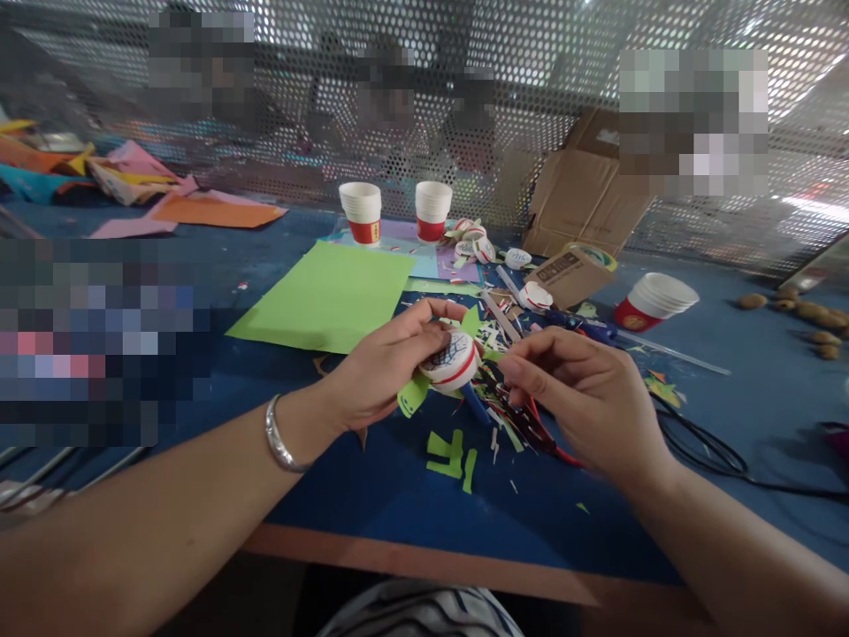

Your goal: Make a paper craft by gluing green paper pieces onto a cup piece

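Observation:
My left hand is closed around a cut-down white paper cup bottom with a red band and blue pen marks, and green paper pieces stick out from it. A silver bangle sits on that wrist. My right hand hovers just right of the cup with its fingers pinched together; what they hold is too small to name. Green paper scraps and red-handled scissors lie on the blue table under my hands.
A green paper sheet lies left of centre. Two upright paper cup stacks stand behind it, and a tipped cup stack lies at right. A cardboard box leans on the mesh wall. A black cable runs at right. Coloured paper is piled far left.

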Available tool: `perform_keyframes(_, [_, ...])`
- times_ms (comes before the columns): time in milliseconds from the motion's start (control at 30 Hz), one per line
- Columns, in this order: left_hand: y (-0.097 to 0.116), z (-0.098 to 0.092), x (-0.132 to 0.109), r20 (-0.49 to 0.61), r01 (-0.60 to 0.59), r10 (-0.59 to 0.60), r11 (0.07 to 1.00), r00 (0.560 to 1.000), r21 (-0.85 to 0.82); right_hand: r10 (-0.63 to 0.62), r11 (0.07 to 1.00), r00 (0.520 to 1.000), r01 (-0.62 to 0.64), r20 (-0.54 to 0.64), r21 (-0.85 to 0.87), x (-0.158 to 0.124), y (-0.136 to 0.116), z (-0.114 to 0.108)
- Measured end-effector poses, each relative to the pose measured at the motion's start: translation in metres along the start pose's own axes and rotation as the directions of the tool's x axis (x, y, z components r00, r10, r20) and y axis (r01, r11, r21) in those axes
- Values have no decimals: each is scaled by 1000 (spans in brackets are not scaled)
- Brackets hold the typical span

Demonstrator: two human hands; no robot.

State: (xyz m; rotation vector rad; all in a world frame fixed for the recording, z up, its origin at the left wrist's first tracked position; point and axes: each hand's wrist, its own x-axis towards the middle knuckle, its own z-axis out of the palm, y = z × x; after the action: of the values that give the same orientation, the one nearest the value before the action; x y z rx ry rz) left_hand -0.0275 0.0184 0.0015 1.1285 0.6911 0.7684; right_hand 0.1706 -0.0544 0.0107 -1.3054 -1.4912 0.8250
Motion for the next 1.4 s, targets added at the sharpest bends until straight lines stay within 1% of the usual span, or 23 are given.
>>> perform_keyframes(100, [-1,-2,0,5,-41,41,998,999,52,101,985,993,-109,63,134,2,4,0])
perform_keyframes(200, [-1,-1,-2,13,-85,84,993,996,85,150,954,983,-172,105,244,4,5,2])
perform_keyframes(300, [0,0,-3,10,-118,118,988,993,95,167,928,978,-199,126,316,5,3,3])
perform_keyframes(433, [1,0,-2,-1,-106,107,993,994,59,172,901,977,-207,126,381,6,1,2])
perform_keyframes(533, [0,-1,-2,18,-112,111,992,994,52,182,876,973,-227,144,425,5,1,1])
perform_keyframes(700, [-1,-2,-3,28,-153,151,981,988,121,188,856,956,-273,226,439,4,3,2])
perform_keyframes(1033, [-1,1,-6,49,-233,228,957,972,172,200,876,954,-277,225,395,3,4,3])
perform_keyframes(1267, [1,3,-9,76,-287,277,926,958,247,190,855,945,-292,266,427,3,6,4])
perform_keyframes(1400, [2,5,-12,95,-308,293,918,951,250,198,842,938,-311,283,442,3,6,4])
